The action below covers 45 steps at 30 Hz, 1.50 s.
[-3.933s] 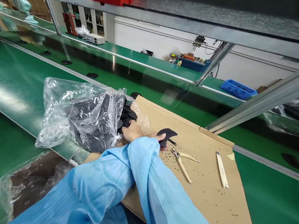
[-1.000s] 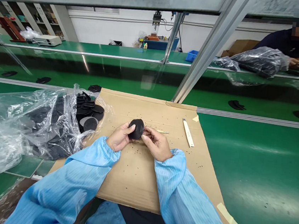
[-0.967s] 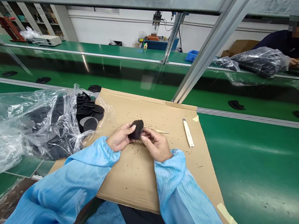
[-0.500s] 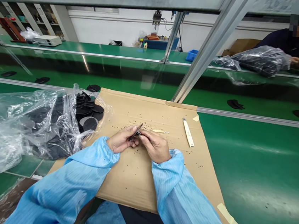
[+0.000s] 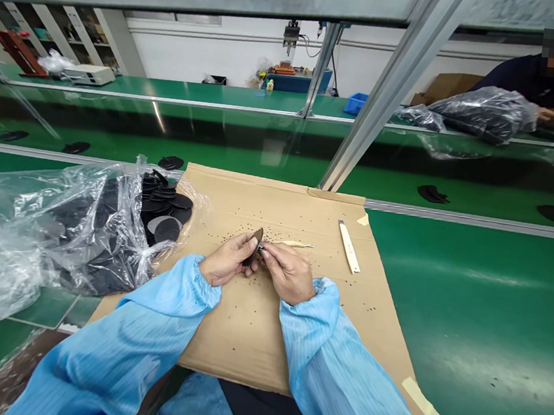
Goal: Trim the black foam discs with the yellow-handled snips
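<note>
My left hand (image 5: 228, 260) is closed on a thin, black, rounded plastic piece (image 5: 253, 248), held tilted above the cardboard sheet (image 5: 248, 336). At the piece's right side, my right hand (image 5: 291, 272) has its thumb and fingertips pinched together. Something small and dark shows at those fingertips, too small to make out. Just behind the right hand lies a pale-handled tool (image 5: 297, 243) with a thin metal tip, partly hidden by the fingers. Tiny black scraps are scattered over the cardboard around both hands.
A clear plastic bag (image 5: 19, 259) spilling black discs (image 5: 180, 207) sits at the left. A white-handled cutter (image 5: 349, 247) lies on the cardboard's right. Black parts (image 5: 433, 194) rest on the green belt behind, beyond a slanted metal post (image 5: 366, 111). A co-worker (image 5: 523, 78) is at the far right.
The black piece in my left hand has turned, showing more of its flat face. Black parts on the belt have shifted slightly left.
</note>
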Each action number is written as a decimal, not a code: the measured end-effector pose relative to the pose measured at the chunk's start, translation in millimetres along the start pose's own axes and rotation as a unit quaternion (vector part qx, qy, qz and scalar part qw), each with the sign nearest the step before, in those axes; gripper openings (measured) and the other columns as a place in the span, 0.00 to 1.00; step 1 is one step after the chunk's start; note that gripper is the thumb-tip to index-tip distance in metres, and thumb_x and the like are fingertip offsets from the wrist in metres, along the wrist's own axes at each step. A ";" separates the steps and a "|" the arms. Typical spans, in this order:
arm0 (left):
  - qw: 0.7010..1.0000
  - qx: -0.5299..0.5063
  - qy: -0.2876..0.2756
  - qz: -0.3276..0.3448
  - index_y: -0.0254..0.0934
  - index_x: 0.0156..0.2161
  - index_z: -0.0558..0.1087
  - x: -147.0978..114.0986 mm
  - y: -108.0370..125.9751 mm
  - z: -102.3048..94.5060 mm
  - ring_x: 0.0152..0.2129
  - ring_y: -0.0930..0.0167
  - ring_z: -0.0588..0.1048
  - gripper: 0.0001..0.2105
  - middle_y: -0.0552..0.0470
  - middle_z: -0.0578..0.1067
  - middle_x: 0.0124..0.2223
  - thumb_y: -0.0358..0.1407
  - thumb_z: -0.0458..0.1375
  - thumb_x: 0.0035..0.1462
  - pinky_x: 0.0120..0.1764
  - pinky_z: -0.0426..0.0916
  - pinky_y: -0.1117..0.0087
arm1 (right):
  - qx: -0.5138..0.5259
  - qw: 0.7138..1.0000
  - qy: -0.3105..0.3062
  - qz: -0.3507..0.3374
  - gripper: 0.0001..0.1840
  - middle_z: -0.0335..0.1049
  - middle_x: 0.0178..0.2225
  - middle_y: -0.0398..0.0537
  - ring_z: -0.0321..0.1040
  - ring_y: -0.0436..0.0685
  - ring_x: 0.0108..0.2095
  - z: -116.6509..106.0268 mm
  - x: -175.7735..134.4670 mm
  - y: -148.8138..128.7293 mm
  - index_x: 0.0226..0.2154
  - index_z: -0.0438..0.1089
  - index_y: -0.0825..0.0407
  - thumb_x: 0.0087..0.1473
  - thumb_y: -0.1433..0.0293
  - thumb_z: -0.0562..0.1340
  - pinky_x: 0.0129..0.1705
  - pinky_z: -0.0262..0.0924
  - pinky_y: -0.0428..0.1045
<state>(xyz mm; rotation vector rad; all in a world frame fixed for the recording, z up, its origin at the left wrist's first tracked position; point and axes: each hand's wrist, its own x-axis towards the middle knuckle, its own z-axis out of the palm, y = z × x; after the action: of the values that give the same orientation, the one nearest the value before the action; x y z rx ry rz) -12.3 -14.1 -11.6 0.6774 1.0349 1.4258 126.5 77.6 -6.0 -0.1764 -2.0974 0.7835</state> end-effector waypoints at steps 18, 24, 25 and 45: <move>0.997 -0.074 0.021 0.018 0.33 0.38 0.68 4.5 0.9 -0.1 0.22 0.75 0.69 0.23 0.53 0.70 0.28 0.48 0.68 0.46 0.21 0.62 0.77 | 0.121 0.988 0.009 0.097 0.11 0.73 0.31 0.48 0.70 0.53 0.32 3.7 -0.9 7.4 0.41 0.75 0.52 0.60 0.67 0.59 0.35 0.68 0.49; 0.981 -0.130 0.119 0.086 0.30 0.44 0.71 11.7 5.2 -3.5 0.39 0.68 0.74 0.24 0.46 0.75 0.42 0.30 0.72 0.39 0.43 0.70 0.68 | 0.041 0.972 0.125 0.192 0.15 0.74 0.36 0.52 0.71 0.55 0.34 0.7 -0.8 24.2 0.39 0.75 0.54 0.57 0.61 0.60 0.37 0.67 0.50; 0.980 -0.130 0.123 0.087 0.30 0.43 0.72 12.4 5.4 -4.1 0.41 0.66 0.74 0.24 0.46 0.76 0.43 0.30 0.72 0.39 0.46 0.69 0.66 | 0.038 0.970 0.127 0.202 0.15 0.74 0.36 0.52 0.71 0.55 0.34 1.2 -0.9 26.1 0.38 0.75 0.54 0.57 0.61 0.60 0.37 0.67 0.50; 0.632 0.667 0.246 0.309 0.30 0.56 0.68 135.6 121.5 -13.0 0.56 0.56 0.62 0.30 0.37 0.62 0.58 0.29 0.65 0.44 0.58 0.59 0.56 | -0.071 0.975 0.159 0.136 0.13 0.70 0.27 0.47 0.67 0.52 0.29 3.9 -1.3 32.8 0.31 0.74 0.53 0.58 0.69 0.55 0.33 0.59 0.46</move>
<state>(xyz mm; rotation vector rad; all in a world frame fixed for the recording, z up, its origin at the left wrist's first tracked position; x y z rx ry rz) -98.9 125.7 67.7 1.9156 2.5330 1.1703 119.2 101.2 -27.9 -0.6379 -1.8438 0.7095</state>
